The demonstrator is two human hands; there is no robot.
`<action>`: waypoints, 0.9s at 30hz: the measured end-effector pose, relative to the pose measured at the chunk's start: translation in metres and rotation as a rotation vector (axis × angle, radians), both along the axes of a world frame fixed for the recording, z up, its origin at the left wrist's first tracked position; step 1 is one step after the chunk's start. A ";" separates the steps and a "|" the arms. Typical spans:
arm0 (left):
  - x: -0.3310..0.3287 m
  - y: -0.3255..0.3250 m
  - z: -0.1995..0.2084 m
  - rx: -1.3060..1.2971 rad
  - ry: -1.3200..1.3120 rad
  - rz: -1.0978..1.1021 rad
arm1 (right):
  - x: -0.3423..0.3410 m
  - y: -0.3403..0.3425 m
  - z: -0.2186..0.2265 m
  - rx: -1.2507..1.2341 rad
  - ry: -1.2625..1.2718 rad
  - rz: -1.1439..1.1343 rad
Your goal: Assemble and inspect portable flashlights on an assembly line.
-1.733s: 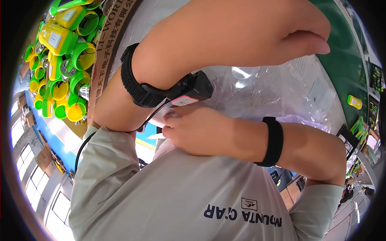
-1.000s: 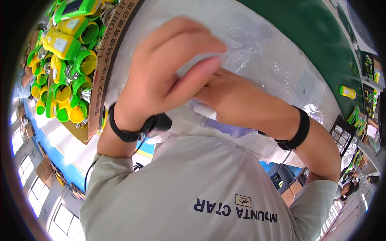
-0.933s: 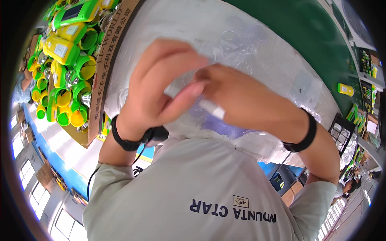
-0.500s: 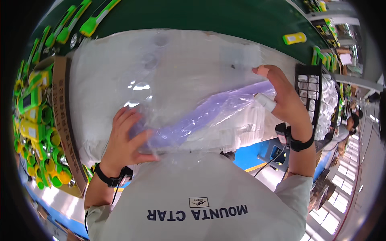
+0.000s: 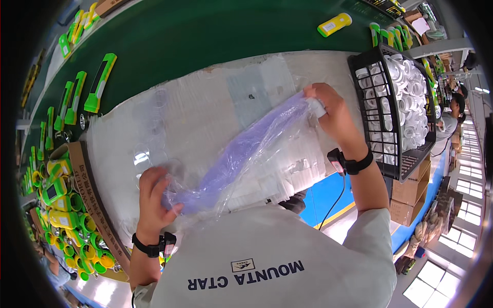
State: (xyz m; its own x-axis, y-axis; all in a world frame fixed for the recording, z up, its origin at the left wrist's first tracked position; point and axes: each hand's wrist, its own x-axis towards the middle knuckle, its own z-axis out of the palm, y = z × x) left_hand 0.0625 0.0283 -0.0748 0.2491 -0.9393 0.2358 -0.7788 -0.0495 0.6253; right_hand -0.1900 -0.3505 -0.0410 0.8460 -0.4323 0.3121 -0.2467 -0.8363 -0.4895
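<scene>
Left hand and right hand each pinch an end of the purple-tinted plastic bag, stretched slantwise from near edge toward the black basket over the white-covered table.

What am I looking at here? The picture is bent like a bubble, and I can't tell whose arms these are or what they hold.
This is one view from a fisheye camera worn on a person's head, looking down, so straight edges curve. Both arms are that person's. The left hand and right hand stretch a purple plastic bag between them, each gripping one end. Beneath it lies a stack of clear plastic sheets on a green table. A black basket of white rings stands at the right; yellow-green devices fill a cardboard box at the left.
</scene>
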 end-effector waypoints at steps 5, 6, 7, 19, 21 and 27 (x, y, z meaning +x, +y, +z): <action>0.000 -0.003 0.004 -0.065 -0.019 -0.013 | 0.018 0.005 0.022 0.124 -0.064 -0.073; -0.001 -0.002 0.004 -0.064 -0.021 -0.007 | 0.020 0.007 0.028 0.126 -0.065 -0.067; -0.003 0.001 0.002 -0.083 0.072 0.036 | 0.021 0.009 0.034 0.133 -0.062 -0.079; -0.005 -0.033 0.044 0.044 -0.053 0.035 | 0.004 -0.021 0.004 0.508 -0.041 -0.237; -0.003 -0.038 0.045 0.032 -0.105 0.024 | 0.002 -0.021 0.008 0.594 -0.111 -0.205; 0.012 -0.054 0.044 0.166 -0.141 0.243 | -0.032 -0.022 0.007 0.475 -0.123 -0.314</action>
State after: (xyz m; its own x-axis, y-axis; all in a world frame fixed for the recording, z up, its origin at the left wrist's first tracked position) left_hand 0.0749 -0.0257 -0.0306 0.4463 -0.8850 0.1324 -0.8099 -0.3366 0.4803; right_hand -0.2221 -0.3726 -0.0345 0.6245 -0.7731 0.1112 -0.3646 -0.4144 -0.8338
